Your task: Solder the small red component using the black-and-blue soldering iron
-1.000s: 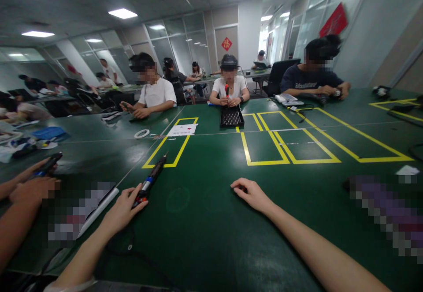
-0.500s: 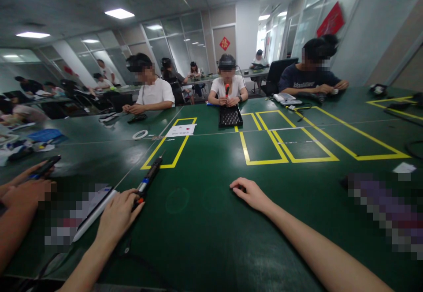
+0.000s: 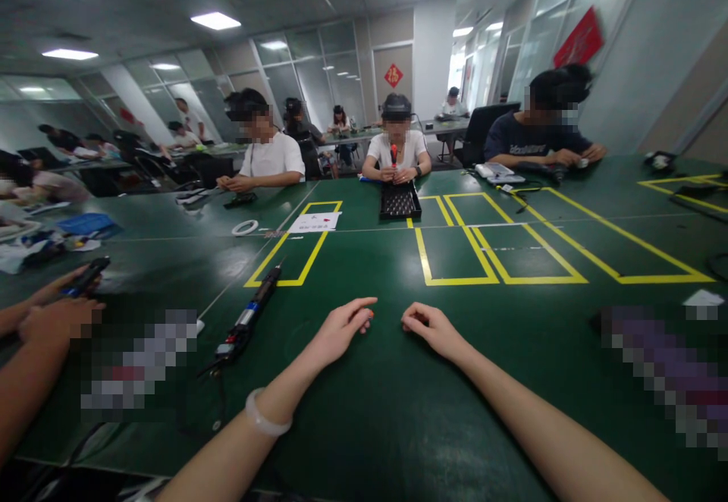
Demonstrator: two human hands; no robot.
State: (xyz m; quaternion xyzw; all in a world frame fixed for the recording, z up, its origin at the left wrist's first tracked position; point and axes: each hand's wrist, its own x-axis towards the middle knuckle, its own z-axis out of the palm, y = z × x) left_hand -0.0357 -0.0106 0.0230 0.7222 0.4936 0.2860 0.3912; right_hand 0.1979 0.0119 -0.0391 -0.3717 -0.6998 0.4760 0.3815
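My left hand (image 3: 341, 329) is over the middle of the table, its index finger stretched forward. Its other fingers are curled round a small orange piece (image 3: 370, 314), mostly hidden, whose kind I cannot make out. Close by on the right, my right hand (image 3: 432, 329) rests with fingers curled in; nothing shows in it. The two hands are apart. An electric screwdriver (image 3: 250, 312), black with a blue band, lies to the left of my left hand, bit pointing away and cord at the near end.
Yellow tape rectangles (image 3: 458, 283) mark the green table (image 3: 392, 411). Blurred-out objects lie left and right. At far left a co-worker's hands hold a dark tool (image 3: 85, 277). Across the table, a person holds an orange-and-black screwdriver (image 3: 393, 155) over a black tray (image 3: 418, 214).
My left hand has left the electric screwdriver and moved right, towards my right hand, with the small orange piece in its fingers. My right hand has hardly moved.
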